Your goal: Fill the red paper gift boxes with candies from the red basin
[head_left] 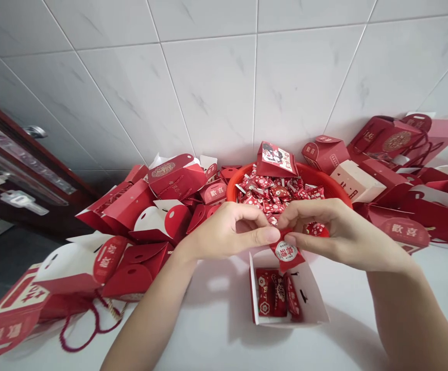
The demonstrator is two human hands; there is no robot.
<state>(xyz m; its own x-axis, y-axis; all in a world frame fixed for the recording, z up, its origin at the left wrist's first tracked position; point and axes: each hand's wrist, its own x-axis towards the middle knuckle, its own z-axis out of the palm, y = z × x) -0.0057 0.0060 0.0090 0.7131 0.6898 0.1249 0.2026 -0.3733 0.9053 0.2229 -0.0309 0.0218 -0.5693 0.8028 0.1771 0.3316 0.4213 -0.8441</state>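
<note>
Both hands meet over an open gift box (pixel 316 304) with white inner walls. My left hand (pixel 234 229) is closed, thumb and fingers pinching the upper left edge of a small red wrapped packet (pixel 286 252) with a round white label. On the packet's upper right edge, my right hand (pixel 332 232) pinches too; its fingertips are partly hidden. The packet hangs just above the box's back edge. Inside the box lie a flat red packet with flower prints (pixel 270 293) and a narrow red packet (pixel 292 299) against the right wall.
Behind my hands stands a red basin (pixel 328 183) full of red wrapped candies (pixel 281 188), with a closed red box (pixel 277 159) resting on its back rim. Red gift boxes crowd the left (pixel 131 273) and right (pixel 405 180) of the white table. A tiled wall (pixel 208 93) rises behind.
</note>
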